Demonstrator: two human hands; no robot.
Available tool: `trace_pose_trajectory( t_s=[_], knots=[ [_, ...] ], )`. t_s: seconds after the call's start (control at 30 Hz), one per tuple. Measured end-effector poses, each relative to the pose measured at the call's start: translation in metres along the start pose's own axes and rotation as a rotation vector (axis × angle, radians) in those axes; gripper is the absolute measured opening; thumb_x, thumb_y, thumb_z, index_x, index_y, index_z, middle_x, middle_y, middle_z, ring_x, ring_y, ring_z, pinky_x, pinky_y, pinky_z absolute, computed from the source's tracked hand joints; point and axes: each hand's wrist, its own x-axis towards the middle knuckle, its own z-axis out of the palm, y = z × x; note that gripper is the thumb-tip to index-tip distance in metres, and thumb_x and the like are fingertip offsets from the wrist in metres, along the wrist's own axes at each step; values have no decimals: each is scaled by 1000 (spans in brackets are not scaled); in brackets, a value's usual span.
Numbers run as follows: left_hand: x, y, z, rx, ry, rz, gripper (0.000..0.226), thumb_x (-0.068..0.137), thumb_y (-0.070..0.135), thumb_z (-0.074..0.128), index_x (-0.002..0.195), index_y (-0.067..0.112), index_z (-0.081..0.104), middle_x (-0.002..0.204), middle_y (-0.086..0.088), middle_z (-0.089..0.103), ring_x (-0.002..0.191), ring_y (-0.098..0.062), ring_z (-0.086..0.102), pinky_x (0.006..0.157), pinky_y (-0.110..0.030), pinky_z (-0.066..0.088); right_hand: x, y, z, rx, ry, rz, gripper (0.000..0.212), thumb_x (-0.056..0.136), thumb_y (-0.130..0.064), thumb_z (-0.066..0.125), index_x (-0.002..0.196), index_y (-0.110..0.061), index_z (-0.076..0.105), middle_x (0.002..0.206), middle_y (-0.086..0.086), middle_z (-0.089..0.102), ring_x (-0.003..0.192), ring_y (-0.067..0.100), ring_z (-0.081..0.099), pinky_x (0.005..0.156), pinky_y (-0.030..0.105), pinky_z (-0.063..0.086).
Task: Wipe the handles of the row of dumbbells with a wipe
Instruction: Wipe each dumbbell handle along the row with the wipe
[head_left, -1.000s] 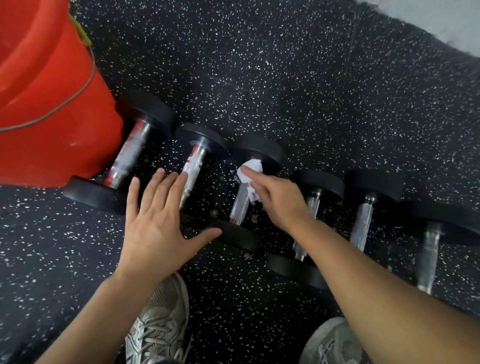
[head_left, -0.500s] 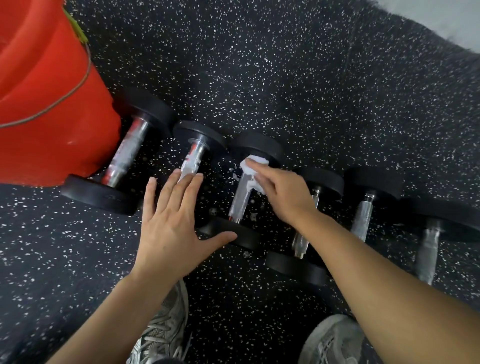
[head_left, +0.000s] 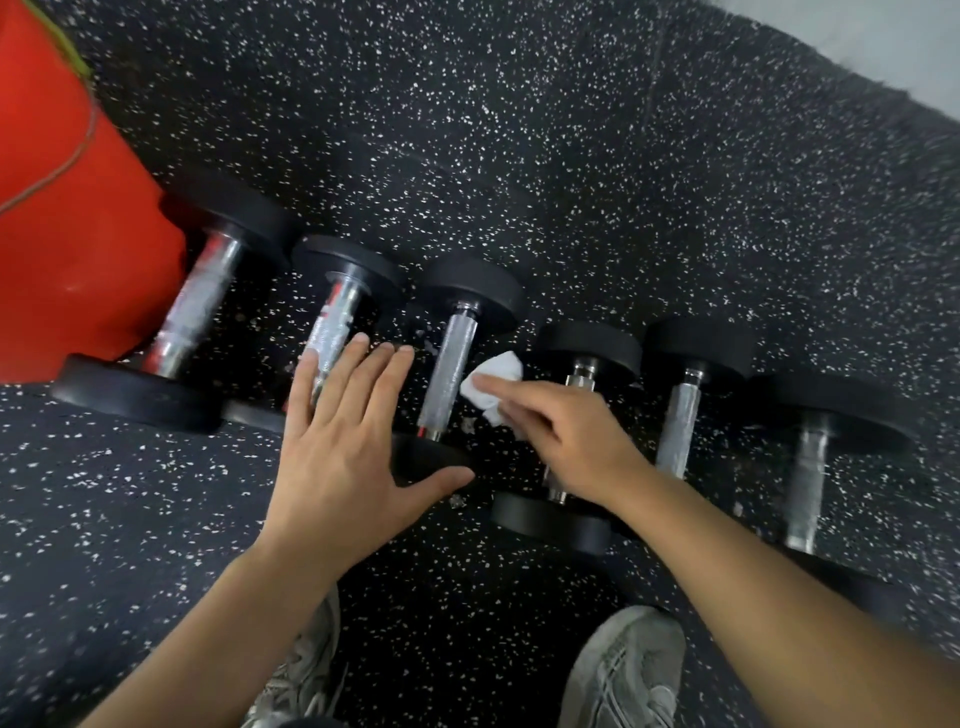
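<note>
Several black dumbbells with chrome handles lie in a row on the speckled rubber floor. My right hand pinches a crumpled white wipe just right of the third dumbbell's handle, between it and the fourth dumbbell, whose handle my hand mostly hides. My left hand lies flat with fingers spread over the near plate of the third dumbbell, its fingertips against the second dumbbell's handle. The first dumbbell lies furthest left; two more lie to the right.
A red bucket stands at the left, touching the first dumbbell. My two grey shoes are at the bottom edge, just short of the row. Speckled black floor stretches beyond the dumbbells, with a pale floor edge at the top right.
My right hand has lifted the wipe off the top of the third handle and moved it down and right, beside that handle. My left hand has slid right onto the third dumbbell's near plate.
</note>
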Motion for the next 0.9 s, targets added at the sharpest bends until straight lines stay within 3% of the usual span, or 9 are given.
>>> trace_pose_trajectory(
  t_s=[0.13,0.27,0.37,0.43,0.53,0.63,0.73,0.8,0.9],
  knots=[
    [7,28,7,-17,-26,90,112,79,90,46,156,10,35,159,-5,44,157,-22,21,128,-55,9,-24,26,-31,34,94,125,37,105,-34,52,140,-42,58,107,-24,71,98,-10,64,87,15,49],
    [10,53,18,-15,-90,152,115,79,94,40,158,10,32,162,-6,40,158,-21,18,127,-56,10,-38,48,-46,-70,91,204,38,106,-36,48,142,-45,54,86,-25,64,81,-2,63,73,16,45],
    [8,66,28,-22,-121,194,120,75,95,44,158,10,34,161,-7,41,158,-22,18,127,-57,12,-35,54,-47,-158,96,181,38,106,-36,48,142,-44,54,99,-22,68,88,2,65,73,15,44],
    [6,71,34,-6,-140,224,122,73,96,47,157,9,35,160,-8,43,158,-22,19,126,-57,13,-29,59,-43,-220,85,183,38,106,-40,46,143,-45,52,114,-11,74,100,13,69,79,26,52],
    [5,73,39,48,-157,240,125,69,97,48,158,10,33,161,-8,42,158,-23,19,127,-57,11,-29,62,-34,-264,28,189,39,105,-48,39,143,-50,48,120,-8,73,108,19,69,85,41,56],
    [6,73,39,46,-162,229,128,67,97,49,158,9,34,160,-9,43,157,-23,20,127,-58,12,-39,57,-26,-276,-79,121,40,105,-50,36,143,-48,48,135,-10,68,122,17,65,96,39,55],
    [6,73,38,48,-174,219,128,67,98,47,158,9,34,161,-9,42,158,-23,19,126,-58,12,-45,51,-30,-392,-286,37,45,102,-52,30,145,-51,42,134,-10,68,119,18,67,94,40,54],
    [6,72,38,51,-181,210,128,67,98,45,158,10,32,161,-9,41,158,-23,17,127,-58,10,-44,46,-33,-434,-408,-7,41,103,-48,36,143,-52,45,130,-9,70,115,18,68,93,37,54],
    [6,68,37,52,-190,195,129,65,99,45,159,11,32,162,-8,40,158,-23,17,127,-58,9,-37,44,-40,-373,-279,-2,41,104,-38,49,142,-50,49,128,-12,71,113,14,68,92,33,53]
  ],
)
